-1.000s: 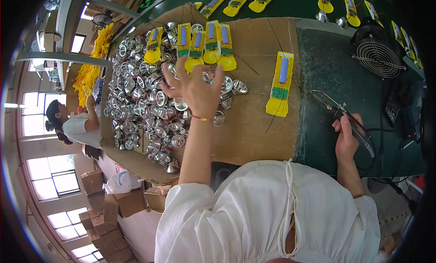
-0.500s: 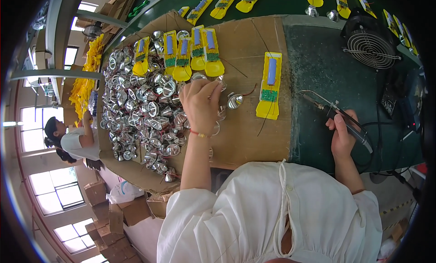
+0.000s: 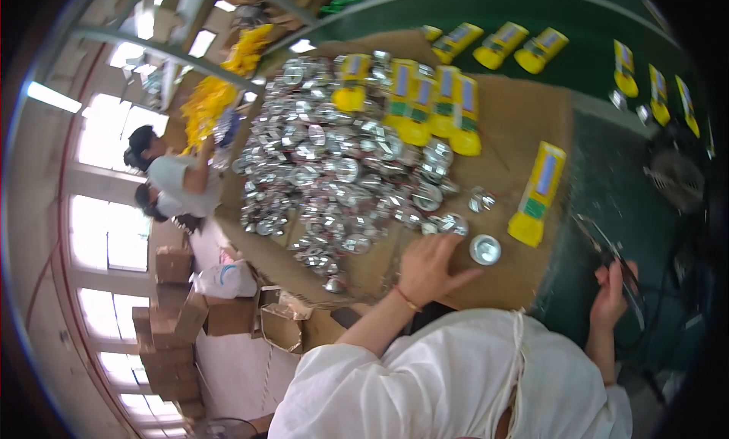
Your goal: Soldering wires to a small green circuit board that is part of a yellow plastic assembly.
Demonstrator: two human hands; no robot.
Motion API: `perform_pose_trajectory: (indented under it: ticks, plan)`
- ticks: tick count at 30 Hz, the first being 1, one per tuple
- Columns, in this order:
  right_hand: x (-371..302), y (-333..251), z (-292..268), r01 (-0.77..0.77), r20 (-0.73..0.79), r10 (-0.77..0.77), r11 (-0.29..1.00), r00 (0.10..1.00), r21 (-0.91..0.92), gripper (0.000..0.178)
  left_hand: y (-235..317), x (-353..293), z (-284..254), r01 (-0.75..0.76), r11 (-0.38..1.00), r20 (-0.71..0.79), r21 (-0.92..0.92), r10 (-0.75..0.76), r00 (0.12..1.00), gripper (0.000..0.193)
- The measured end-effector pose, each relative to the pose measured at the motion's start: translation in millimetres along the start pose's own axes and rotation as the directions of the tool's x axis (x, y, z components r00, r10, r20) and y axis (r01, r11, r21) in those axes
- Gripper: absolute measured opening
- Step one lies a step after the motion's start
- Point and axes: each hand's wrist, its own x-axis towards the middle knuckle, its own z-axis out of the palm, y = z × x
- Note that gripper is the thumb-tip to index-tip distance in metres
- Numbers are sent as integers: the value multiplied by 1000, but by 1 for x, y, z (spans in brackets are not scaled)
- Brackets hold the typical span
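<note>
Cardboard under heaped silver reflectors

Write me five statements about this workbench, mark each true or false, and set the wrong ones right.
1. The right hand holds a soldering tool. True.
2. The left hand rests on the fan. False: the left hand is over the cardboard, beside the silver reflector cups; the fan stands away to the right.
3. A single reflector cup sits between the left hand and the lone yellow housing. True.
4. The lone yellow housing is bare inside. False: it carries a green board and a bluish cylinder.
5. The heap of reflector cups lies to the left of the lone yellow housing. True.
</note>
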Motion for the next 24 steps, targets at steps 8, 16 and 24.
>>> perform_pose_trajectory:
  ticks: [8, 16, 24]
  plan:
    - [0, 4, -4, -26, 7, 26, 999, 1000, -37, 13, 27, 18, 32, -27, 997, 34, 77, 25, 999, 31]
    - [4, 6, -9, -25, 14, 26, 996, 1000, -87, 12, 16, 26, 23, 7, 996, -13, -87, -8, 1000, 28]
    - [2, -2, 7, -27, -19, 25, 995, 1000, -101, 11, 18, 44, 42, 45, 986, 3, 158, -46, 999, 9]
